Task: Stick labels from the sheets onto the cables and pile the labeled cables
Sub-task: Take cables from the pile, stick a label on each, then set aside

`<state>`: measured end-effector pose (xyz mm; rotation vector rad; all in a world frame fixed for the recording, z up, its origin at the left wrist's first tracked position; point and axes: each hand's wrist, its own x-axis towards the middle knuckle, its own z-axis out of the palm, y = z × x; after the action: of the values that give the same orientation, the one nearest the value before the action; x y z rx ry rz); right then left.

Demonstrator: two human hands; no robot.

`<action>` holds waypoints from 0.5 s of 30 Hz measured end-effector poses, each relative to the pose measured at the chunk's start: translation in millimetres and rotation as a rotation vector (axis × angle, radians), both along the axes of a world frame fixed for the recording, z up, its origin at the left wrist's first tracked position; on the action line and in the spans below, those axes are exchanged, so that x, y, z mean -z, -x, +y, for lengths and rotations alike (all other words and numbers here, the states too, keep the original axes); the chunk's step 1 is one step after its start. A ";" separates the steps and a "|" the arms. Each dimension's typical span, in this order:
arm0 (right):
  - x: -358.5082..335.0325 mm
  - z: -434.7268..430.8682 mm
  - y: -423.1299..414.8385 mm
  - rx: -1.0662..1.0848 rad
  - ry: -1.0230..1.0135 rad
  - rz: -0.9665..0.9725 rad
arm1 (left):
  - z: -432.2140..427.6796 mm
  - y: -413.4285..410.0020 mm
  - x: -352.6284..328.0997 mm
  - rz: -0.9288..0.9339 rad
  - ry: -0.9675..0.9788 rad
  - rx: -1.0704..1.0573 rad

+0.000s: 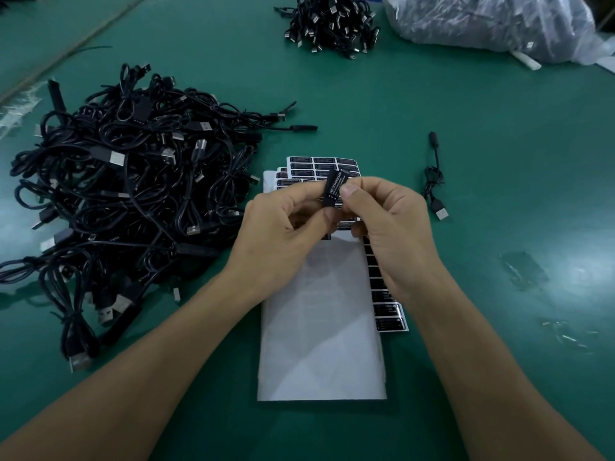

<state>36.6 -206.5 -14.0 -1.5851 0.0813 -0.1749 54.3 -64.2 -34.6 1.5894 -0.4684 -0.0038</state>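
Both hands meet above the label sheets [322, 314] at table centre. My left hand [283, 231] and my right hand [389, 224] together pinch a small black controller piece [334, 188] bearing a label with white "LED CONTROLLER" print; whether a cable hangs from it is hidden by the hands. The top sheet is mostly bare white backing, with black labels left along its right edge [387, 307] and on sheets fanned out behind [316, 164]. A large tangled pile of black USB cables [126, 194] lies to the left.
One single black cable [436, 181] lies to the right of the sheets. A smaller cable heap [332, 24] sits at the far centre, beside a clear plastic bag [492, 21] at the far right. Small scraps [525, 271] lie on the green table [499, 161].
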 end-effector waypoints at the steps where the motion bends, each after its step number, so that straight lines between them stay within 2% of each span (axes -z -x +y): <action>1: 0.3 -0.1 0.1 0.001 0.004 0.000 | -0.2 0.0 0.4 0.005 0.003 0.001; 15: 3.2 -2.3 -1.3 -0.012 0.099 -0.073 | -1.3 -0.3 1.5 0.016 0.049 -0.001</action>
<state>37.9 -208.8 -17.2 -1.6759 0.0064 -0.2308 54.6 -65.5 -36.2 1.5408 -0.4518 -0.0043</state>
